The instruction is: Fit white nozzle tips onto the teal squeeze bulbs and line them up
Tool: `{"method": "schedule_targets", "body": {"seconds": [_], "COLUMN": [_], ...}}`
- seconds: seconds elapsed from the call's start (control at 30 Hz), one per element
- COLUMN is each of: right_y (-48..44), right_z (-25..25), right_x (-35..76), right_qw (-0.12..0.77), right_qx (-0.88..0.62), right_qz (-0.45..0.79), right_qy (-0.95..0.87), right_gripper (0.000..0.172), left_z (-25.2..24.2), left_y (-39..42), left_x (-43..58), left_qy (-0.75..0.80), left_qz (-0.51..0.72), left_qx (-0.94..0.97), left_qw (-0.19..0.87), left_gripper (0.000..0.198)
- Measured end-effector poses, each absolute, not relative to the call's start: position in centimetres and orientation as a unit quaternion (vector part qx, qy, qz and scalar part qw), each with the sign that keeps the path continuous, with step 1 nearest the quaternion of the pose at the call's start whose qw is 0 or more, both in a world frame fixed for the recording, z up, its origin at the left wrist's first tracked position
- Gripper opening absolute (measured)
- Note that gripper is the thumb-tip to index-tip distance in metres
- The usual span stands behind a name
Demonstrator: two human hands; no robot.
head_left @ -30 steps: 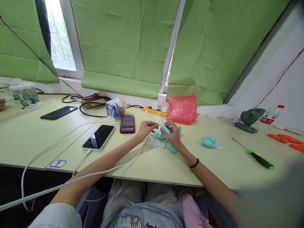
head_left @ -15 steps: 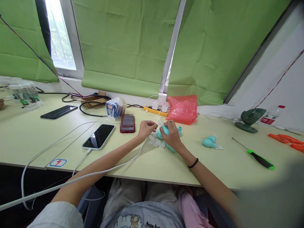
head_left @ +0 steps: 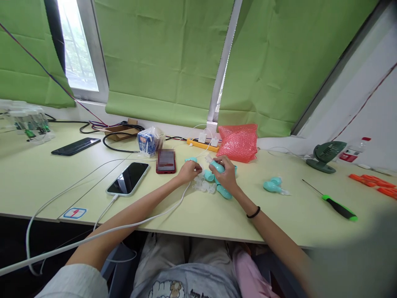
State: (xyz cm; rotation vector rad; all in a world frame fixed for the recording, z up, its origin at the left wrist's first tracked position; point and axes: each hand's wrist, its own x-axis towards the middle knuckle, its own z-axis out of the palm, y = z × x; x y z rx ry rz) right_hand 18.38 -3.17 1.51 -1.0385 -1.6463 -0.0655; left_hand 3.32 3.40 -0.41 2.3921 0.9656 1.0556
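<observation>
My right hand (head_left: 226, 176) is closed around a teal, bulb-shaped plastic piece (head_left: 218, 167) with a clear tip (head_left: 209, 159) pointing up and left. Beside it, my left hand (head_left: 189, 171) has thumb and fingertips pinched together; what they hold, if anything, is too small to make out. Just below the left fingertips lies a heap of small clear plastic caps (head_left: 204, 185). Several more teal pieces (head_left: 223, 192) lie under and around my right hand, partly hidden by it. Farther right, a teal pair (head_left: 273, 185) with a clear tip rests on the table.
Left of my hands lie a red-cased phone (head_left: 166, 161), a charging phone (head_left: 128, 179) and a dark phone (head_left: 76, 146). A white cable (head_left: 124, 227) crosses my left forearm. Behind are a yellow power strip (head_left: 201, 145) and pink bubble wrap (head_left: 238, 142). A screwdriver (head_left: 339, 208) and fan (head_left: 327, 156) stand right.
My left hand has dropped slightly toward the clear caps, away from the tip. My right hand has tilted the teal piece lower. A hand at the far left edge has gone from view.
</observation>
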Motion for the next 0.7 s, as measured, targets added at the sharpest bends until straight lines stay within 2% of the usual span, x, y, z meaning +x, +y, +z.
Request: {"method": "schedule_targets", "body": {"seconds": [0.13,0.3,0.5,0.7], "right_y": [-3.5,-3.7,-4.2,-4.0], "right_z": [1.2,0.9,1.1,1.4], "right_x": [17.8,17.3,16.6,17.1], "right_qw": [0.547,0.549,0.570,0.547], "right_qx": [-0.424,-0.422,-0.410,-0.375], "right_qz": [0.052,0.143,0.294,0.450], "right_qy": [-0.720,-0.707,-0.649,-0.598], "right_gripper": [0.018,0.019,0.025,0.029], "left_z": [-0.3,1.0,1.3,1.3], "left_y": [3.6,1.9,1.2,1.5], "left_x": [3.1,3.2,3.8,4.0], "left_qy": [0.337,0.345,0.311,0.276], "left_qz": [0.385,0.496,0.442,0.346], "left_qx": [0.835,0.738,0.742,0.671], "left_qw": [0.201,0.301,0.397,0.595], "left_gripper": [0.018,0.034,0.041,0.041]}}
